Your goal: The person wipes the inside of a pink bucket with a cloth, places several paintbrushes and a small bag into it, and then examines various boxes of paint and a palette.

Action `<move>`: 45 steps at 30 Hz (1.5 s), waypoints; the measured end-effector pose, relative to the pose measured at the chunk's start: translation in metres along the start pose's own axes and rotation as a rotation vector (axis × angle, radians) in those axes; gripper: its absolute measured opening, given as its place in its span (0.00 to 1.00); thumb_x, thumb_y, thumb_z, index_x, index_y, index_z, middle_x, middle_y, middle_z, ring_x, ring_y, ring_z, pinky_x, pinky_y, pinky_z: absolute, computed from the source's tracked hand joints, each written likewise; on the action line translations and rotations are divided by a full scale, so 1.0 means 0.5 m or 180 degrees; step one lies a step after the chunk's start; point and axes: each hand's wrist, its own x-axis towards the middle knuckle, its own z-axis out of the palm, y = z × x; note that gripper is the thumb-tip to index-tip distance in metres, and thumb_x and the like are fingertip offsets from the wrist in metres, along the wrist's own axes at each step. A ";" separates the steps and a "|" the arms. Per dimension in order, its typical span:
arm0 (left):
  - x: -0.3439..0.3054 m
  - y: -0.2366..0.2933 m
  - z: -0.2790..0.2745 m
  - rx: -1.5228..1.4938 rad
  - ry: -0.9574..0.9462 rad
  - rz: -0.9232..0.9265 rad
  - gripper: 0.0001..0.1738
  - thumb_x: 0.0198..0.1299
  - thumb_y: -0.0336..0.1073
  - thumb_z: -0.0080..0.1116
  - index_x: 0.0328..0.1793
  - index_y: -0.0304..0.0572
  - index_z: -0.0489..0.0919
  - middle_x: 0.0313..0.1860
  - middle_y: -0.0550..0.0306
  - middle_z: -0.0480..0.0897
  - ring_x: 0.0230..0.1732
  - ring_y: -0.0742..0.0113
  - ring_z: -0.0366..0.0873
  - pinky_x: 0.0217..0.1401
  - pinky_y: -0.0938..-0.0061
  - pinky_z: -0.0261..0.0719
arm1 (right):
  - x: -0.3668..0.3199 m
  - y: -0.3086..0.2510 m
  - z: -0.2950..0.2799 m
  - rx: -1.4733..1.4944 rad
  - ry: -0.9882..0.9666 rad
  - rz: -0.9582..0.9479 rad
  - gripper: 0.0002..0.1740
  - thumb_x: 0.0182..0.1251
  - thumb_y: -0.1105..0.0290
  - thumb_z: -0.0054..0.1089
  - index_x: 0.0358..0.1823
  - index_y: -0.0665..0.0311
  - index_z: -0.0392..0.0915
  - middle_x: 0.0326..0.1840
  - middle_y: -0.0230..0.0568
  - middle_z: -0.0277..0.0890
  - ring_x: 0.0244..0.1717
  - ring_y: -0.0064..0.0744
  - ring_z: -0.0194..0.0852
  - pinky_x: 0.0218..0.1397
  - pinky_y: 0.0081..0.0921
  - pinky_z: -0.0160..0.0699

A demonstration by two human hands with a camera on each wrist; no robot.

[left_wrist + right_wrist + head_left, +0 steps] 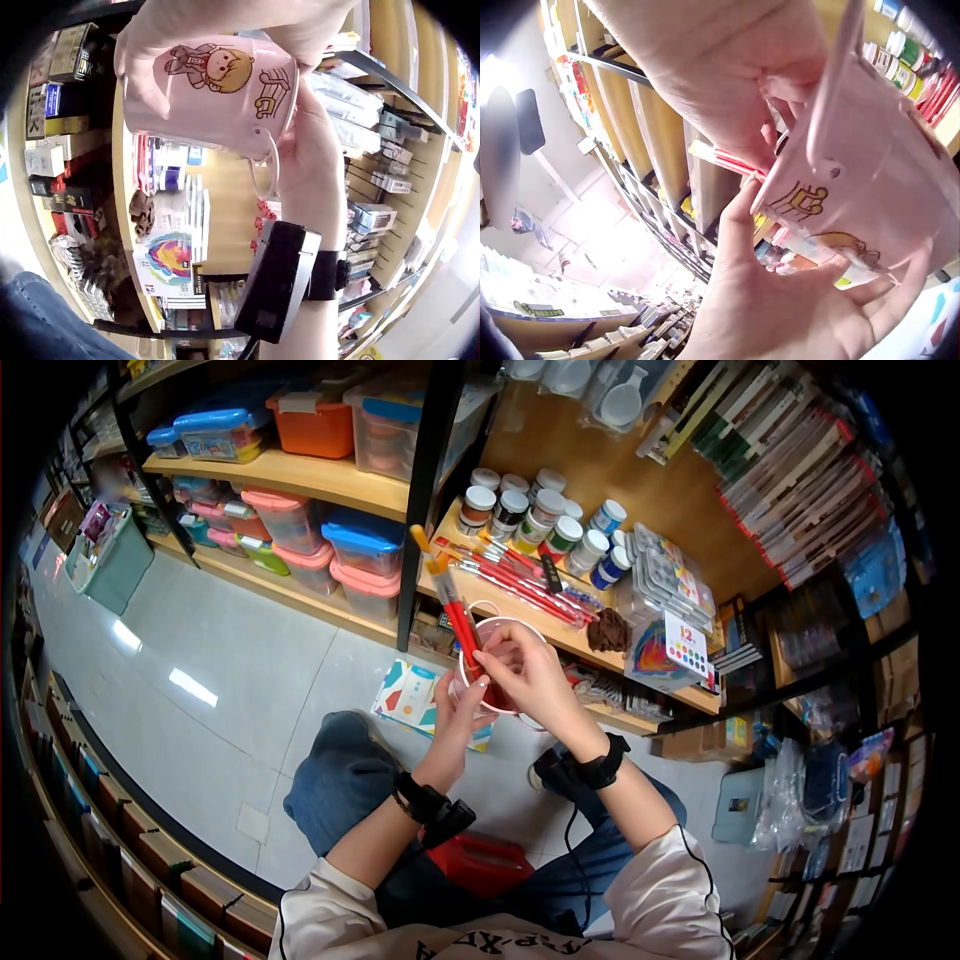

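Observation:
A small pink pail (202, 120) with a cartoon figure, music notes and a loop handle is held up over my lap. My left hand (452, 730) grips it, fingers and thumb curled round its wall. My right hand (533, 675) is at the pail's mouth and pinches a few red-handled paintbrushes (457, 610). Their yellowish bristle ends point up and away from me, past the rim. In the right wrist view, the red brush handles (735, 162) show between the fingers, beside the rim. The pail's inside is mostly hidden by the right hand.
Beyond the pail, a wooden shelf carries several paint jars (548, 510), packs of red brushes (520, 582) and a paint box (665, 650). Lidded plastic boxes (285, 520) fill shelves to the left. A patterned packet (405, 695) lies on the tiled floor (250, 680) below.

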 end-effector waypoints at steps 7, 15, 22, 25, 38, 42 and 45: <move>0.001 -0.002 -0.006 0.0060 -0.0203 -0.0010 0.33 0.60 0.52 0.48 0.67 0.50 0.50 0.58 0.53 0.65 0.58 0.64 0.67 0.57 0.66 0.69 | -0.003 -0.011 -0.003 -0.0048 0.0018 -0.0109 0.11 0.60 0.72 0.55 0.41 0.70 0.67 0.35 0.44 0.74 0.32 0.29 0.76 0.34 0.22 0.73; 0.001 -0.003 -0.005 0.0101 -0.0256 -0.0049 0.33 0.61 0.53 0.46 0.67 0.50 0.51 0.58 0.53 0.65 0.57 0.63 0.67 0.57 0.66 0.68 | 0.002 0.004 -0.007 -0.1016 0.0103 -0.0989 0.11 0.61 0.71 0.52 0.41 0.69 0.67 0.36 0.46 0.73 0.35 0.44 0.73 0.39 0.30 0.71; 0.003 0.006 -0.004 -0.0092 -0.0323 -0.0112 0.40 0.58 0.55 0.50 0.67 0.41 0.48 0.61 0.49 0.61 0.58 0.62 0.67 0.55 0.65 0.69 | 0.019 -0.044 -0.083 -0.0367 0.0362 -0.0329 0.10 0.64 0.70 0.51 0.40 0.67 0.65 0.27 0.40 0.72 0.29 0.24 0.72 0.28 0.21 0.69; 0.006 0.003 -0.005 -0.0084 -0.0319 -0.0122 0.40 0.58 0.56 0.49 0.67 0.41 0.49 0.60 0.48 0.61 0.57 0.62 0.67 0.55 0.65 0.70 | 0.023 -0.049 -0.091 -0.0462 0.0568 -0.0178 0.09 0.62 0.70 0.53 0.39 0.68 0.68 0.30 0.42 0.73 0.29 0.30 0.72 0.31 0.24 0.69; 0.007 -0.008 -0.015 -0.0113 -0.0522 -0.0528 0.40 0.57 0.58 0.49 0.66 0.41 0.50 0.56 0.50 0.67 0.53 0.64 0.71 0.53 0.68 0.70 | 0.024 0.020 -0.059 -0.1685 0.0480 -0.0718 0.09 0.52 0.69 0.59 0.32 0.68 0.76 0.35 0.45 0.70 0.41 0.45 0.66 0.45 0.34 0.67; 0.012 -0.010 -0.015 -0.0002 -0.0511 -0.0564 0.31 0.63 0.54 0.38 0.65 0.41 0.56 0.60 0.53 0.68 0.55 0.65 0.72 0.53 0.71 0.73 | 0.017 0.008 -0.057 -0.1468 0.0695 -0.0725 0.09 0.52 0.70 0.59 0.32 0.68 0.75 0.36 0.45 0.69 0.41 0.45 0.66 0.46 0.34 0.66; 0.014 -0.006 -0.012 0.0000 -0.0573 -0.0507 0.31 0.64 0.55 0.32 0.66 0.42 0.56 0.61 0.53 0.67 0.56 0.65 0.71 0.53 0.71 0.73 | 0.003 -0.006 -0.058 -0.1238 0.0807 -0.0746 0.08 0.51 0.71 0.60 0.32 0.67 0.76 0.36 0.44 0.69 0.41 0.45 0.66 0.46 0.33 0.66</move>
